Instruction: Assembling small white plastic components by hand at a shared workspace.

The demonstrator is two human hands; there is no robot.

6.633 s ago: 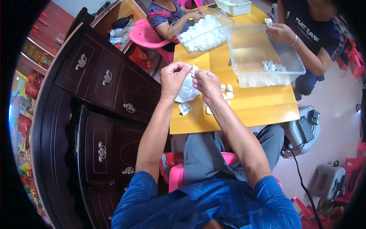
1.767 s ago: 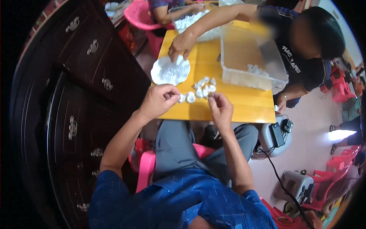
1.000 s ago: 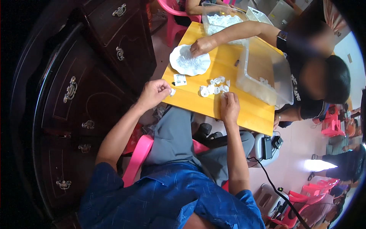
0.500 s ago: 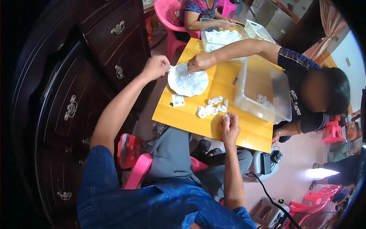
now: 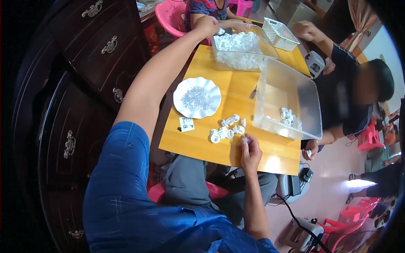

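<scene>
My left hand is stretched far forward to the near-left corner of a clear plastic bin heaped with white round plastic parts. A small white plastic part shows at its closed fingertips. Low on the yellow table, my right hand is closed in a pinch; a small pale thing shows at its fingertips, too small to name. Just left of it lies a loose group of white round caps. Farther left, a white scalloped plate holds many tiny clear pieces.
A second clear bin with a few white parts stands at the right, beside a white perforated basket. A small white card and a dark slim tool lie on the table. Two co-workers sit around it.
My left hand has moved from beside the plate to the far bin. The co-worker's hand has left the plate and is now raised at the far right. My right hand stays near the caps.
</scene>
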